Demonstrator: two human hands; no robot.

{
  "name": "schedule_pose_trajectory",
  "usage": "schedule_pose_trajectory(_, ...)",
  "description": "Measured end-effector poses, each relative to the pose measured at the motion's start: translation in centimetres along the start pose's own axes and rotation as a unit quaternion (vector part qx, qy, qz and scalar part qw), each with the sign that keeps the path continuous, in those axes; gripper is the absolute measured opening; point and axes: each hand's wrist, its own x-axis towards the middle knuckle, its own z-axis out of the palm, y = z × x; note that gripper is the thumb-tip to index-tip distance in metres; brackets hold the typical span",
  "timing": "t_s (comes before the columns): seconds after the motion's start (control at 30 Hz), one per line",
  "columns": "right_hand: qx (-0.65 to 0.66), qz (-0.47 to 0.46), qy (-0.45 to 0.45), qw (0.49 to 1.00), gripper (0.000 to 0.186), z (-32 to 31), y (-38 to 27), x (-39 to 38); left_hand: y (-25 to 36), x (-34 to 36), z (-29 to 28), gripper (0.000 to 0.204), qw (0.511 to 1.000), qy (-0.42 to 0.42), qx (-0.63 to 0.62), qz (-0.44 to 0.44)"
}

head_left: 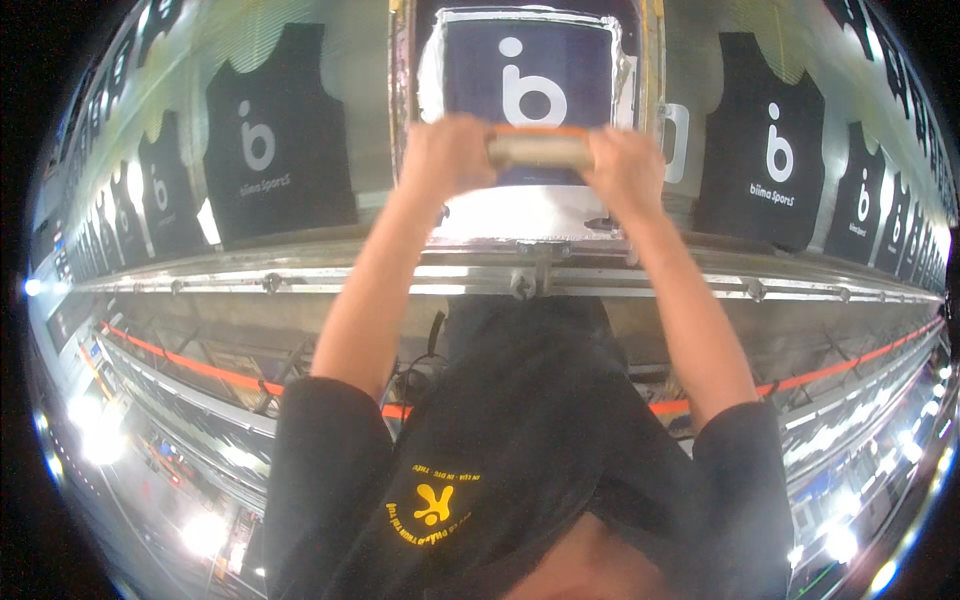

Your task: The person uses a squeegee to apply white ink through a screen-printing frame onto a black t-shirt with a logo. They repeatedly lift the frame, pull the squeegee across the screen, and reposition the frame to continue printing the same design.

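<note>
My left hand (448,158) and my right hand (624,168) are both closed round a screen-printing squeegee (540,151), one at each end of its pale handle. An orange-red strip shows along its far side. The squeegee lies across a printing screen (652,48), whose long side bars run away from me. Beyond my hands, a dark printing area (480,80) with a white design shows inside the screen, bordered by white patches. White ink (530,212) covers the near part of the screen. The squeegee's blade is hidden, and my hands are slightly blurred.
Black sleeveless shirts with white prints lie along the long table, one to the left (280,150) and one to the right (765,160), with several more beyond. A metal rail (450,282) runs along the table's near edge. Behind me is another long table with a red edge (230,376).
</note>
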Motion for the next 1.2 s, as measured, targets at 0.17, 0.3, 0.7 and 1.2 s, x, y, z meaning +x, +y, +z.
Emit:
schedule_pose_trajectory(0.17, 0.017, -0.036, 0.031, 0.999, 0.025, 1.0, -3.0, -9.8, 0.9, -8.8, 5.9, 0.043, 0.996, 0.066, -0.023, 0.062)
schedule_pose_trajectory(0.3, 0.046, -0.027, -0.043, 0.998, 0.047, -0.9, -3.2, -7.3, 1.5, -7.9, 3.2, 0.054, 0.999, -0.046, 0.017, 0.024)
schedule_pose_trajectory(0.7, 0.162, 0.114, -0.340, 0.919, 0.095, -0.1, 1.4, 1.4, -0.8, -0.1, 1.0, 0.088, 0.990, -0.131, 0.004, 0.046)
schedule_pose_trajectory(1.2, 0.442, 0.485, 0.119, 0.745, 0.040, 1.1, 11.0, 1.4, -5.0, 17.3, -10.1, 0.055, 0.987, 0.072, 0.047, 0.138)
